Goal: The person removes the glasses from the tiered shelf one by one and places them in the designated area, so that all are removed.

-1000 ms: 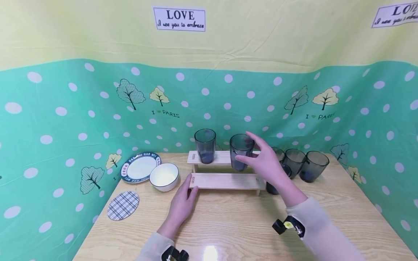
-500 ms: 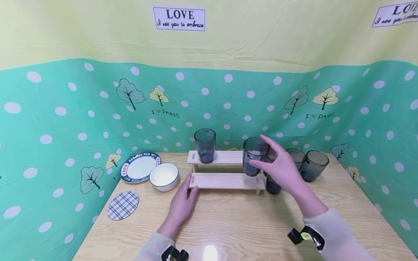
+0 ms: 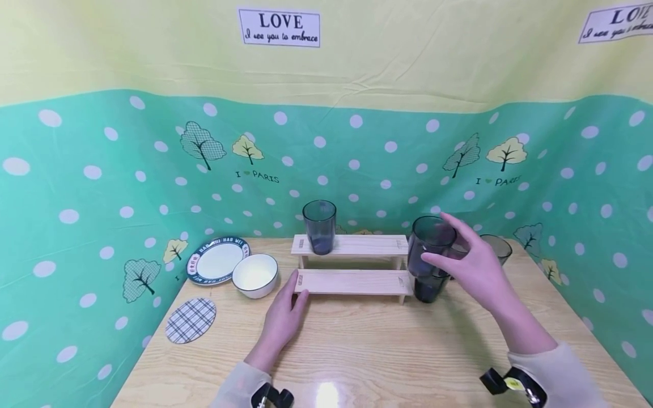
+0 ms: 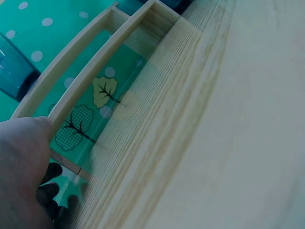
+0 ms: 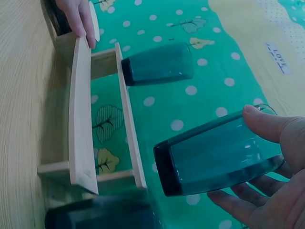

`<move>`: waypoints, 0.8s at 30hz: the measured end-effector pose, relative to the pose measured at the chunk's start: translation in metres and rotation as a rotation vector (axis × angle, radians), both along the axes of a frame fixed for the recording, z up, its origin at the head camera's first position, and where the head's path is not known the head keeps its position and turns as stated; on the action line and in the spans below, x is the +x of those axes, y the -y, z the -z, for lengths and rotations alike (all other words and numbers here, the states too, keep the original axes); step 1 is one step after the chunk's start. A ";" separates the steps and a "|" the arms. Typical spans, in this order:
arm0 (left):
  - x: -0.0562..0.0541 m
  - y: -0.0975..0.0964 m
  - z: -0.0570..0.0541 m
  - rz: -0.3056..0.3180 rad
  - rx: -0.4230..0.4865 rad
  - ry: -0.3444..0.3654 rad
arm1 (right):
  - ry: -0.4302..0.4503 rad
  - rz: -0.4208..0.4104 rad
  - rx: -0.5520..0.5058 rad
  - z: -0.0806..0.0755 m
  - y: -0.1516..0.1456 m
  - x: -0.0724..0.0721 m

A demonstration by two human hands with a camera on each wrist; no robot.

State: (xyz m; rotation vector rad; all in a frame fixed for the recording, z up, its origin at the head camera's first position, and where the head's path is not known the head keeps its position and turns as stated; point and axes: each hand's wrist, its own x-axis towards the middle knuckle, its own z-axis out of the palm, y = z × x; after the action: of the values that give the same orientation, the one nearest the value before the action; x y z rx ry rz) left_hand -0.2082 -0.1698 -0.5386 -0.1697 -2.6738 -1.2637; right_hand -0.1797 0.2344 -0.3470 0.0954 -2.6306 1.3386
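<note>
A person's right hand (image 3: 476, 269) holds a dark see-through glass (image 3: 425, 249) by its side, with the thumb on one side of it and the fingers spread on the other. The glass is nearly upright, mouth up, just past the right end of a two-tier wooden rack (image 3: 352, 281); in the head view it overlaps a second glass (image 3: 427, 291), which stands on the table (image 3: 357, 345) beside the lower shelf, and whether the two touch cannot be told. The left hand (image 3: 283, 314) grips the left end of the lower shelf, its thumb at the front corner and its forefinger along the end. A third glass (image 3: 320, 229) stands upright on the upper shelf, toward the left. Another glass (image 3: 497, 248) shows behind the right hand, partly hidden. To the left of the rack, a white bowl (image 3: 255, 292) with a dark rim sits just in front of a blue-edged plate (image 3: 218, 262), and a checked coaster (image 3: 191, 321) lies nearer the person. A green spotted cloth (image 3: 306, 164) hangs behind.
</note>
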 end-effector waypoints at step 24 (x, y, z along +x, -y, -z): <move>-0.001 0.000 -0.002 0.005 0.014 0.021 | 0.071 0.079 0.072 -0.001 -0.068 0.026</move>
State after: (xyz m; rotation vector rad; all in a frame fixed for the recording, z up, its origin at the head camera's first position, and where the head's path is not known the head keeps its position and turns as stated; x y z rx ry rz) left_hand -0.2088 -0.1699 -0.5367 -0.1624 -2.6837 -1.2923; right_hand -0.1534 0.3028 -0.3460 -0.0466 -2.7116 1.2443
